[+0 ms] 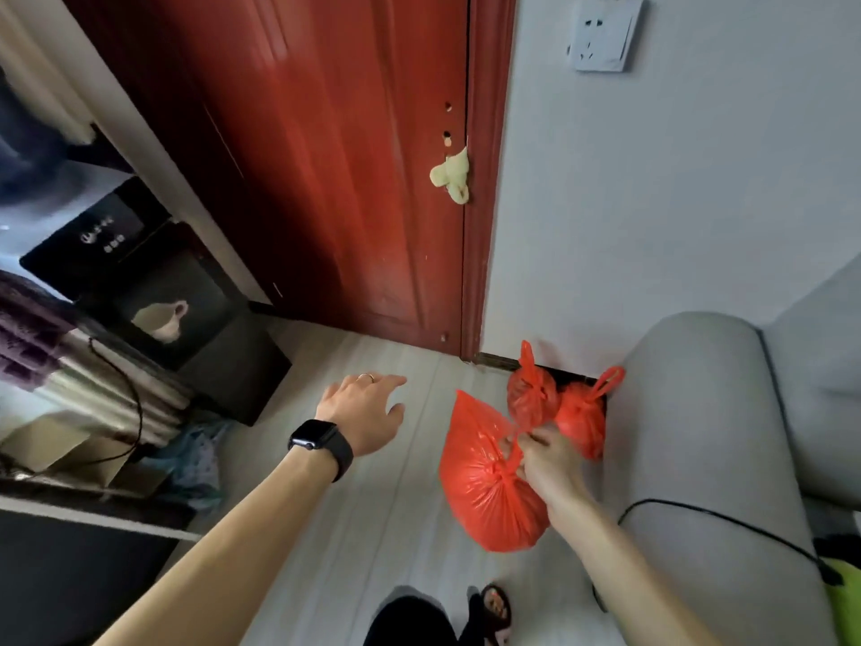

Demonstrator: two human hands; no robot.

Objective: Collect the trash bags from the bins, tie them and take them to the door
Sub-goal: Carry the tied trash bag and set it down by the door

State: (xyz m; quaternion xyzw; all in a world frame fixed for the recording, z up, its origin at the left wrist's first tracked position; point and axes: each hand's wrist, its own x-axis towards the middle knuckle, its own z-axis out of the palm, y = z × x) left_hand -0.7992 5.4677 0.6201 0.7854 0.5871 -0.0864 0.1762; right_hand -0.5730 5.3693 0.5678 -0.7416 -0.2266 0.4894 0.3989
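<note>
My right hand (545, 454) grips the knotted top of a large tied red trash bag (484, 487), which hangs above the pale floor. Two smaller tied red bags (531, 394) (582, 421) sit on the floor against the wall, between the dark red door (326, 156) and the grey sofa arm. My left hand (368, 407), with a ring and a black watch on the wrist, reaches forward with its fingers spread and holds nothing.
The grey sofa (708, 435) fills the right side, with a black cable (722, 519) over its arm. A black water dispenser (158, 291) with a cup stands left of the door. A wall socket (605, 35) is high on the grey wall. My sandalled foot (494, 613) is below.
</note>
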